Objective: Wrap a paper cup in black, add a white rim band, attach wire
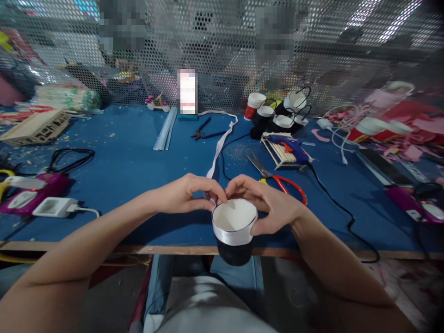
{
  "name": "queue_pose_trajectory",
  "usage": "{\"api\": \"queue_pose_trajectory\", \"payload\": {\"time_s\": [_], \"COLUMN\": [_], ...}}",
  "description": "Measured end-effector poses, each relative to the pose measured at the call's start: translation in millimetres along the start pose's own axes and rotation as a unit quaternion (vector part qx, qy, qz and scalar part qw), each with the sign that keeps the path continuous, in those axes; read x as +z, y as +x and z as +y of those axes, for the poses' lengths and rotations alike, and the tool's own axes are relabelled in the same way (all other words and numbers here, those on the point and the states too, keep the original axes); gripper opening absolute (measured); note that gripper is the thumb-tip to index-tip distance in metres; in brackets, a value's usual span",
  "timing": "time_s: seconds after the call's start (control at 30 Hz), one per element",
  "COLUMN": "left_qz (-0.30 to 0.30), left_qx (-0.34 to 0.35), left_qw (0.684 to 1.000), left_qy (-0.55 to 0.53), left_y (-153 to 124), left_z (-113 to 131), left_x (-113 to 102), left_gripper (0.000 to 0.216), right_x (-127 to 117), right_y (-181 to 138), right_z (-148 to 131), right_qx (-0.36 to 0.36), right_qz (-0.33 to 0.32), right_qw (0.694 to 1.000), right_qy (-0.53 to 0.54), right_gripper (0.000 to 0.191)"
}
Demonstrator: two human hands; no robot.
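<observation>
A black cup [236,252], white inside and banded at its rim with white ribbon [231,237], was held upright between my two hands, just over the near edge of the blue table [138,157]. My right hand [270,206] curled around the cup's right side and gripped it, while my left hand [187,194] was closed in a pinch on the ribbon at the rim's far left. The ribbon's loose end trailed away across the table, left of red-handled scissors [277,178] and a blue glue gun [289,145].
</observation>
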State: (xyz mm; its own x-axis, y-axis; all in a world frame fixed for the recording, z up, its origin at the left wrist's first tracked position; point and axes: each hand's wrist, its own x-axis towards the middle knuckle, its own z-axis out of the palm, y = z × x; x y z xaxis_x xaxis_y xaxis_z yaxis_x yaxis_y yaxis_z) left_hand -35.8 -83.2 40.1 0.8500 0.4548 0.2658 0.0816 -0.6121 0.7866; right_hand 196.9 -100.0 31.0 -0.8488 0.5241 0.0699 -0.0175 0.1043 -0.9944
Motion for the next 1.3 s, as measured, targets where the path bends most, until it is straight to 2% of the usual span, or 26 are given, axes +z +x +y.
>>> {"api": "queue_pose_trajectory", "payload": {"time_s": [0.23,0.37,0.47,0.53,0.63,0.7,0.83,0.97,1.03,1.17,1.3], "left_qz": [-0.044,-0.026,0.026,0.081,0.162,0.188,0.173,0.158,0.175,0.225,0.228], "left_qx": [0.033,0.035,0.030,0.001,-0.066,-0.093,-0.086,-0.057,-0.059,-0.099,-0.115], "left_qw": [0.998,0.999,0.999,0.994,0.971,0.954,0.930,0.916,0.920,0.939,0.956], "left_qy": [0.031,0.021,0.037,0.079,0.161,0.215,0.312,0.365,0.346,0.239,0.143], "left_y": [-1,-1,0,0,0,1,6,9,10,9,8], "left_z": [-4,-2,1,1,-3,-8,-17,-23,-24,-25,-25], "left_x": [0,1,0,-2,-4,-4,1,9,11,13,12], "left_gripper": [0.019,0.015,0.012,0.013,0.015,0.014,0.010,0.011,0.011,0.018,0.032], "right_x": [-3,-5,-6,-9,-13,-14,-9,-3,-2,-4,-6], "right_y": [0,3,8,11,16,17,20,23,24,25,26], "right_z": [4,6,10,14,22,26,27,27,27,29,29], "right_qx": [0.011,0.000,0.001,0.013,0.034,0.029,-0.004,0.000,0.010,0.030,0.033], "right_qz": [-0.029,-0.021,0.040,0.130,0.274,0.318,0.311,0.313,0.321,0.336,0.346], "right_qw": [0.999,0.997,0.991,0.984,0.961,0.945,0.915,0.881,0.875,0.877,0.879], "right_qy": [0.020,0.078,0.124,0.118,0.018,-0.076,-0.255,-0.356,-0.363,-0.342,-0.326], "right_gripper": [0.075,0.076,0.071,0.066,0.059,0.062,0.081,0.071,0.066,0.064,0.063]}}
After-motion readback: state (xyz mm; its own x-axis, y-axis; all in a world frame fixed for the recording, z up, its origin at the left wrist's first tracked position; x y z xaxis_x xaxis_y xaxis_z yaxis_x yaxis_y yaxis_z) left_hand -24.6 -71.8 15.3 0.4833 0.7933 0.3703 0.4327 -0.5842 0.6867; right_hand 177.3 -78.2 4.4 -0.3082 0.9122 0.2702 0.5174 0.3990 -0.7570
